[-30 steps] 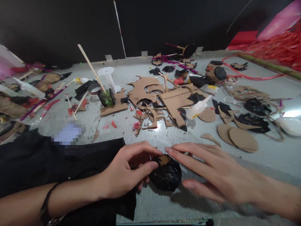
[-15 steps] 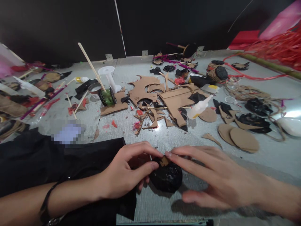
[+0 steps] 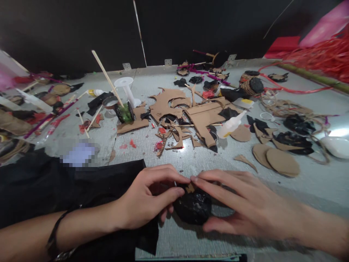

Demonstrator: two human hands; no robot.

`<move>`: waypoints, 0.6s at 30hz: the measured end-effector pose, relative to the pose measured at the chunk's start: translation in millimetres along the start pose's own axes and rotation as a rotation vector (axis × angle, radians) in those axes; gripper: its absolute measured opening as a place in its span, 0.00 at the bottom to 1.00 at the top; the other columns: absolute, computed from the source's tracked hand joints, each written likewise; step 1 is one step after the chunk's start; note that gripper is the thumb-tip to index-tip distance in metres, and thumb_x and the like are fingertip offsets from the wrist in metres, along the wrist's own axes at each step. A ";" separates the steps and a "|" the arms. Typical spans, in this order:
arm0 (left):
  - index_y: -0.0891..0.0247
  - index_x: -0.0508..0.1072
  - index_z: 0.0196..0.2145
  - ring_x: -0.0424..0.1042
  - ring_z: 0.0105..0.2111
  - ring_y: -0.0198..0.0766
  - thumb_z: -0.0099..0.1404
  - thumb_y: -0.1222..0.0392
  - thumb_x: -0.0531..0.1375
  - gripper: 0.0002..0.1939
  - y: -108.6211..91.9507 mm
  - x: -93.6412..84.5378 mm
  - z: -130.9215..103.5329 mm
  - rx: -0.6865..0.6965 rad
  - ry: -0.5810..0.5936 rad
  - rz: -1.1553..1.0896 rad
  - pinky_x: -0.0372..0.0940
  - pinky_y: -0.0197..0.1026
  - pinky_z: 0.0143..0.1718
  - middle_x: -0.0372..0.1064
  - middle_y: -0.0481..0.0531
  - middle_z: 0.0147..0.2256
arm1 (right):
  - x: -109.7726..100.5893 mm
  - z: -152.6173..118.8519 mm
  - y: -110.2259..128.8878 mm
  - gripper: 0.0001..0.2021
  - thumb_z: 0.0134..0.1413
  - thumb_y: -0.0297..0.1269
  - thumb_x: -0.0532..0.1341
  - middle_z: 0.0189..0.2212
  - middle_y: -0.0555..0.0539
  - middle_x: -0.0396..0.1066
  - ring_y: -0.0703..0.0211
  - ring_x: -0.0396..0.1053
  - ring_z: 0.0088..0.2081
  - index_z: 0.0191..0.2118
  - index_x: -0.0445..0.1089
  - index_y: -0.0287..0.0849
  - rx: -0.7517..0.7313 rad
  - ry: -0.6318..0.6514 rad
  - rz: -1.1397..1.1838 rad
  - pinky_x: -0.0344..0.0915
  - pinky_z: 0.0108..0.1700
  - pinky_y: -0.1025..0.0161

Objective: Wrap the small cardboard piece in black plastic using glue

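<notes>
A round piece wrapped in crinkled black plastic lies on the grey table near its front edge, with a bit of brown cardboard showing at its top. My left hand grips its upper left side between thumb and fingers. From the right, my right hand touches the top edge with its index fingertip, and its thumb is at the lower right edge. The fingers of my right hand are spread around that side. Black cloth or plastic sheet lies under my left forearm.
Cut cardboard scraps cover the middle. Two cardboard discs and a glue bottle lie to the right. A green roll with a stick and a white spool stand at left centre. Red strips fill the back right.
My right thumb has moved left, closer to the lower right edge of the black-wrapped piece. My left hand has barely moved.
</notes>
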State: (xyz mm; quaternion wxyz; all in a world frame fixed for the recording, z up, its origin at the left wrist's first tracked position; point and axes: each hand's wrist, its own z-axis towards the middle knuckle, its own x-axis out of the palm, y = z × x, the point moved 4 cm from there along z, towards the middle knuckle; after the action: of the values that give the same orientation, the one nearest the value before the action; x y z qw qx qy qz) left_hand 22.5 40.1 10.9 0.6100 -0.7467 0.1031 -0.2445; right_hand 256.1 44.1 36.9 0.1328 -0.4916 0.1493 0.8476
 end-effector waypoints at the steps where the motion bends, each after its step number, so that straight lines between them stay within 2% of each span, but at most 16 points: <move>1: 0.58 0.87 0.50 0.76 0.24 0.25 0.75 0.60 0.70 0.08 -0.2 0.0 0.3 -0.001 -0.002 -0.001 0.73 0.23 0.22 0.71 0.48 0.42 | 0.4 -0.3 -0.2 0.26 0.81 0.53 0.56 0.50 0.37 0.82 0.50 0.83 0.49 0.65 0.70 0.35 0.000 0.006 -0.002 0.81 0.49 0.57; 6: 0.59 0.88 0.49 0.76 0.23 0.25 0.74 0.60 0.70 0.08 -1.0 -0.3 1.9 -0.014 -0.011 0.007 0.74 0.24 0.21 0.71 0.49 0.41 | -0.2 1.2 0.4 0.27 0.82 0.54 0.54 0.49 0.36 0.82 0.50 0.83 0.47 0.66 0.70 0.34 -0.010 0.020 0.000 0.81 0.48 0.58; 11: 0.58 0.90 0.47 0.77 0.22 0.26 0.73 0.62 0.71 0.07 -1.1 -1.4 2.5 -0.005 -0.018 0.004 0.75 0.25 0.21 0.73 0.50 0.41 | -3.3 6.3 3.1 0.26 0.82 0.54 0.54 0.48 0.37 0.83 0.50 0.83 0.44 0.61 0.72 0.33 -0.017 -0.008 -0.008 0.80 0.46 0.59; 15: 0.60 0.90 0.43 0.77 0.22 0.25 0.73 0.63 0.71 0.05 -2.3 -1.3 1.4 0.030 -0.004 0.016 0.76 0.26 0.22 0.75 0.51 0.42 | -4.1 9.1 3.3 0.28 0.81 0.57 0.56 0.46 0.40 0.82 0.54 0.83 0.42 0.60 0.73 0.32 -0.048 -0.035 -0.017 0.79 0.43 0.60; 18: 0.60 0.90 0.43 0.77 0.22 0.25 0.73 0.63 0.71 0.06 -3.4 -1.4 1.2 0.030 -0.006 0.032 0.76 0.25 0.22 0.75 0.52 0.41 | -5.4 10.7 3.3 0.26 0.82 0.55 0.55 0.46 0.41 0.83 0.56 0.82 0.41 0.58 0.73 0.32 -0.063 -0.043 -0.035 0.78 0.41 0.60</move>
State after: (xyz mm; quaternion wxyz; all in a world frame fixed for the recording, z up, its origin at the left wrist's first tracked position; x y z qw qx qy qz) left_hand 21.4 42.5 13.6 0.6252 -0.7365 0.1095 -0.2339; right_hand 248.9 44.7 47.0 0.1353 -0.4799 0.1110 0.8597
